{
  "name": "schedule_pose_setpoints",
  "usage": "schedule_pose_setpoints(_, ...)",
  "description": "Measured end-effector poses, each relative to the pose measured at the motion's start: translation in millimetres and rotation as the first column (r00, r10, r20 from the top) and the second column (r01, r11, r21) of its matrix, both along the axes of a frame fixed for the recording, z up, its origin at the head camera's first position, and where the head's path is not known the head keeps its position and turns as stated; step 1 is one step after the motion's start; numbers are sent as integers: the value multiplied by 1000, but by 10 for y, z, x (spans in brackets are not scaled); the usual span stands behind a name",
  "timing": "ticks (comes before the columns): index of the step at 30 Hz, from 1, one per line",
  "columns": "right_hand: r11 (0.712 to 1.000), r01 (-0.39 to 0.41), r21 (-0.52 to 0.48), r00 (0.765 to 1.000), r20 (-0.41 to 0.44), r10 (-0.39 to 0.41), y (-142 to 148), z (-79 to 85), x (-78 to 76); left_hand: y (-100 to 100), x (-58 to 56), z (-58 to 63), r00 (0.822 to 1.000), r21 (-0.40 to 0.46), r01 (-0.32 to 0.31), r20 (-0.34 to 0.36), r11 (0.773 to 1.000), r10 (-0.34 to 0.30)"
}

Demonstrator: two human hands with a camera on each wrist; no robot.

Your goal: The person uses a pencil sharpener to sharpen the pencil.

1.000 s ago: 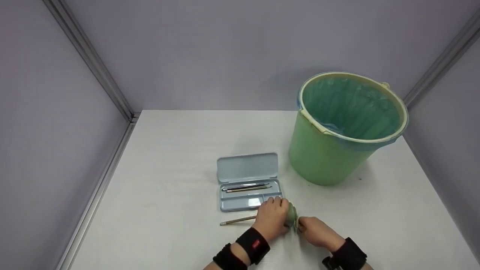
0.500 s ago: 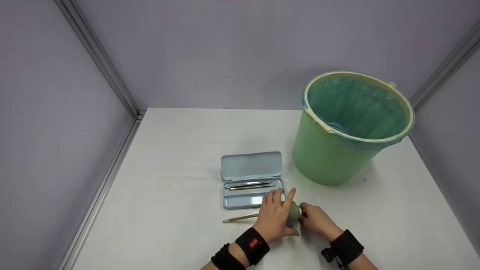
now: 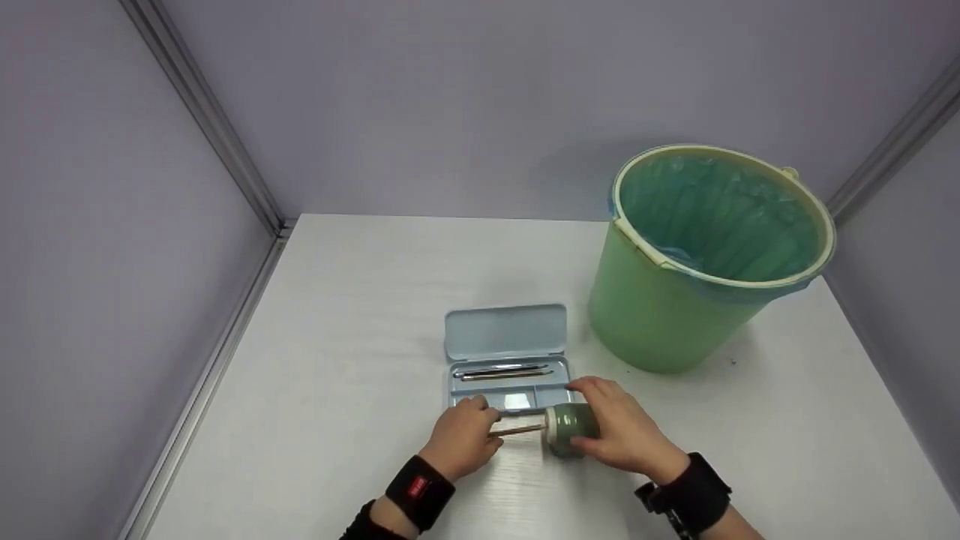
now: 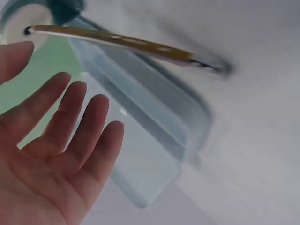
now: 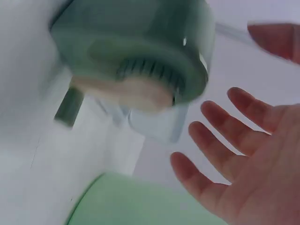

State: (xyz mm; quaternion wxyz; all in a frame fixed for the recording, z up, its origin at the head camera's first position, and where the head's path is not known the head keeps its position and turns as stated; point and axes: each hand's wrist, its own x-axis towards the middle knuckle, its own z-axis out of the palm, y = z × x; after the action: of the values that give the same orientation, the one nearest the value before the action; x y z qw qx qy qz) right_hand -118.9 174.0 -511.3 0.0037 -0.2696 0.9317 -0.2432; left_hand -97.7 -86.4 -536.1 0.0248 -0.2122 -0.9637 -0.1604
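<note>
A green crank pencil sharpener [image 3: 571, 429] lies in front of the pencil case [image 3: 506, 332], its pale round face turned left. A gold-brown pencil [image 4: 122, 41] sticks out of that face, its far end bare in the left wrist view. My left hand [image 3: 461, 437] is beside the pencil, fingers spread and apart from it in the left wrist view. My right hand [image 3: 624, 427] is at the sharpener's crank side, thumb and fingers to either side. In the right wrist view its fingers are extended, with the cream crank [image 5: 136, 93] and green knob [image 5: 69, 107] beyond them.
The light blue case stands with its lid up, and slim pencils [image 3: 502, 373] lie in its back compartment. A large green bucket [image 3: 652, 322] with a bag liner stands at the right rear. Grey walls border the white table [image 3: 360, 300] behind and at both sides.
My left hand has left the sharpener and moved left to the pencil. My right hand has gone from pinching the crank to spreading around the sharpener's end. The sharpener has shifted slightly left.
</note>
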Motion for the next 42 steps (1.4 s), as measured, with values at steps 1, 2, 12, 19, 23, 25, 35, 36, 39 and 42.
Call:
schedule_pose_setpoints(1, 999, -28, 33, 1000, -6, 29, -46, -25, -5, -18, 5, -26, 1000, -11, -10, 0, 1000, 10)
schedule_pose_setpoints(2, 997, -48, 66, 999, -3, 48, -89, -55, -11, -29, 9, -49, 1000, -29, -22, 0, 999, 22)
schedule_pose_setpoints(12, 975, -21, 221, 986, -156, 56, -264, -286, -33, -61, -7, -246, 989, -112, -94, -122, 989, 80)
schedule_pose_setpoints(19, 978, -16, 208, 979, -195, 58, -276, -331, -45, -120, -17, -239, 992, -76, -105, -73, 992, 99)
schedule_pose_setpoints(23, 979, -13, 205, 983, -177, 51, -278, -343, -47, -229, -30, -112, 991, -40, -130, -41, 991, 129)
schedule_pose_setpoints(25, 979, -12, 205, 985, -168, 47, -276, -349, -41, -295, -34, -14, 988, -4, -143, -56, 990, 142)
schedule_pose_setpoints(35, 981, 3, 195, 989, -145, 26, -274, -364, -28, -415, 23, 568, 967, 212, -129, -191, 969, 170)
schedule_pose_setpoints(36, 981, 4, 194, 990, -139, 24, -274, -363, -28, -410, 28, 601, 968, 223, -124, -188, 967, 168)
schedule_pose_setpoints(39, 982, 6, 190, 992, -121, 17, -278, -360, -33, -391, 32, 650, 971, 245, -121, -172, 962, 166)
schedule_pose_setpoints(42, 983, 6, 186, 992, -122, 18, -282, -351, -36, -378, 27, 659, 972, 249, -120, -166, 961, 164)
